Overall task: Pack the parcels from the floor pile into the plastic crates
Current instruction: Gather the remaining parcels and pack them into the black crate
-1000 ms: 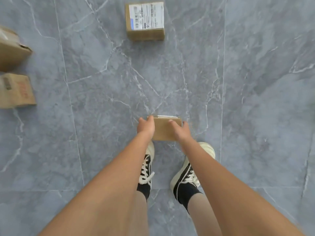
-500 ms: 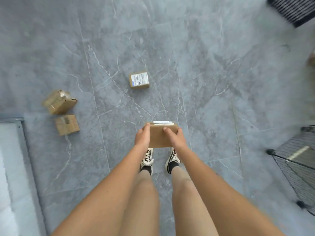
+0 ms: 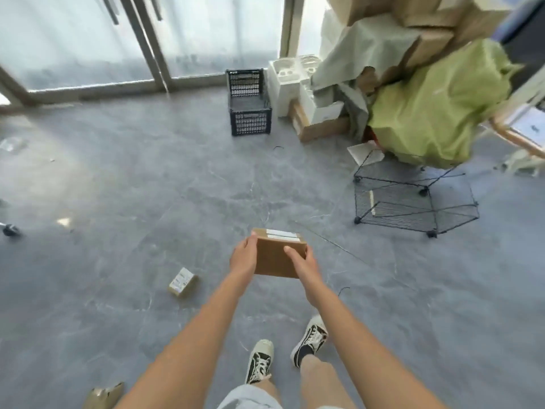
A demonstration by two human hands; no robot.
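I hold a small brown cardboard parcel (image 3: pixel 275 256) in front of me at waist height, white tape on its far top edge. My left hand (image 3: pixel 244 256) grips its left side and my right hand (image 3: pixel 300 262) grips its right side. A dark plastic crate (image 3: pixel 249 112) stands far ahead by the glass doors, and its inside looks bare. Another small parcel (image 3: pixel 182 281) with a white label lies on the floor to my left. Part of one more brown parcel (image 3: pixel 103 397) shows at the bottom left edge.
Grey marble floor (image 3: pixel 147 187) all around. A black wire cage on wheels (image 3: pixel 413 199) stands to the right. Behind it, a pile of boxes, white foam pieces (image 3: pixel 290 84) and green cloth (image 3: pixel 436 107). Glass doors (image 3: pixel 88 39) at the back.
I have stood up with the parcel, still in both hands, and raised my view from the floor to the room. The crate, wire cage and pile have come into view.
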